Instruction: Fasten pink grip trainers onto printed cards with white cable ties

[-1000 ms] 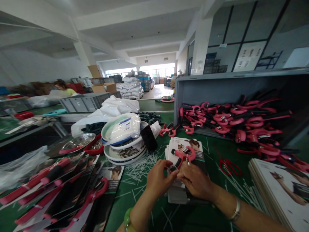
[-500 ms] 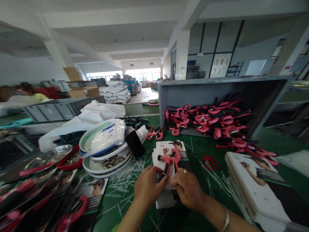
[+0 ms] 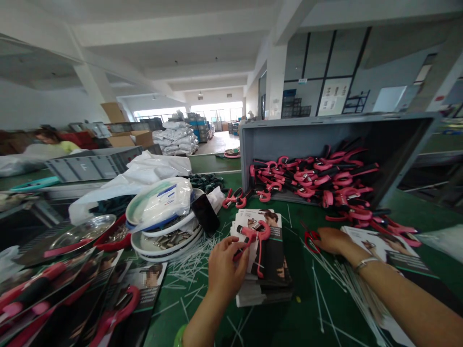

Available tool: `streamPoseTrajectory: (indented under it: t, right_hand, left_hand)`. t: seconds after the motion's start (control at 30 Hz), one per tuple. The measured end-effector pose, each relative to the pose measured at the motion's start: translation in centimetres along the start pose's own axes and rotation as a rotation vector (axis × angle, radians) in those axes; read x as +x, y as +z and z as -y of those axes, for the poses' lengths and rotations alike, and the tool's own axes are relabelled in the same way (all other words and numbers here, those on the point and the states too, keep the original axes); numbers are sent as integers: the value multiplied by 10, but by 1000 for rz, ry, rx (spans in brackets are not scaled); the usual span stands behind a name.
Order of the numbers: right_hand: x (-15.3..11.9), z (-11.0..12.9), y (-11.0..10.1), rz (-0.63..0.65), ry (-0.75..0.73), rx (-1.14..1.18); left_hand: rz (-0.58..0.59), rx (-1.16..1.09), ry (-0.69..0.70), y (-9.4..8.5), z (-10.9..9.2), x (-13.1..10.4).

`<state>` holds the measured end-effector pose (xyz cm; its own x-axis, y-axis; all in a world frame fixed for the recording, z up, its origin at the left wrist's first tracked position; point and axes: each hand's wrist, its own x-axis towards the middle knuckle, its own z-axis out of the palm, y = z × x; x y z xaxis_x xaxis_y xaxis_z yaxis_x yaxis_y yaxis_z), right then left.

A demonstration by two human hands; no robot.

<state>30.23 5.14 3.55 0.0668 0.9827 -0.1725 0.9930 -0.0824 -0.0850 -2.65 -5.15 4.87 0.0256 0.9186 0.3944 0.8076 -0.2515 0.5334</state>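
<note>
A pink-and-black hand grip (image 3: 259, 233) with a metal spring lies on the top printed card (image 3: 272, 255) of a stack in front of me. My left hand (image 3: 227, 262) is closed around one of its handles at the left edge of the card. From the grip a thin tie tail (image 3: 260, 260) hangs down over the card's dark part. To the right, my right hand (image 3: 331, 240) has its fingers closed at the handles of the red scissors (image 3: 311, 241); it partly covers them. White plastic ties (image 3: 325, 265) lie beside and below the scissors.
A grey crate (image 3: 336, 120) on its side spills pink grips (image 3: 307, 178) at the back. More cards (image 3: 401, 250) are stacked right. White trays (image 3: 164, 255) with metal parts, a phone (image 3: 205, 214) and loose ties (image 3: 195, 255) lie left. Carded grips (image 3: 119, 308) fill the near left.
My right hand has left the grip and moved right to the scissors. My left hand stays on the grip's handle. The tie tail now shows over the card.
</note>
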Motion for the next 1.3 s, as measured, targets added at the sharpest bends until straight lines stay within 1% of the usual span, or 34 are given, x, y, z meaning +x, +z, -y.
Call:
streamPoseTrajectory:
  t: [0.1,0.2,0.27,0.33,0.4,0.43,0.5,0.53,0.57,0.6,0.7,0.8,0.9,0.97,1.1,1.2,1.3]
  right_hand:
    - [6,2,10,69,4,20]
    - [7,3,13,50,23,44]
    - [4,-2,12,2,21,77]
    - [-2,-9,7,-53,3,127]
    - [-14,-9,0,-130,-48,182]
    - [-22,-6,-5,-183,-98,202]
    - [-40,11,-16,-308,-268,183]
    - [-49,22,-22,-360,-366,132]
    - [-58,36,-27,-384,-463,18]
    - [-67,50,-31,-399,-518,-101]
    - [-88,87,-40,-455,-586,-341]
    - [-98,109,-46,-507,-642,-453]
    - [-100,119,-50,-539,-698,-507]
    - [-98,121,-48,-534,-711,-529]
    - [-91,119,-38,-500,-701,-564]
    - [-88,117,-29,-517,-675,-550]
    - [-87,116,-24,-529,-694,-536]
  left_hand:
    - [55,156,29,-1,-20,12]
    - [102,256,59,0,-34,24]
    - [128,194,31,4,-35,29]
    - [145,30,-44,8,-29,32]
    - [145,-147,-110,13,-21,32]
    - [140,-217,-128,15,-17,32]
    - [139,-320,-133,19,-11,32]
    - [137,-363,-136,20,-8,32]
    - [131,-403,-144,21,-6,32]
    - [122,-441,-155,21,-5,32]
    - [75,-522,-190,22,-2,32]
    - [55,-561,-191,21,-2,32]
    - [60,-584,-172,21,-3,32]
    - [53,-590,-146,21,-3,32]
    - [28,-608,-100,23,-2,31]
    - [55,-591,-83,22,-3,30]
    - [77,-541,-68,21,-6,29]
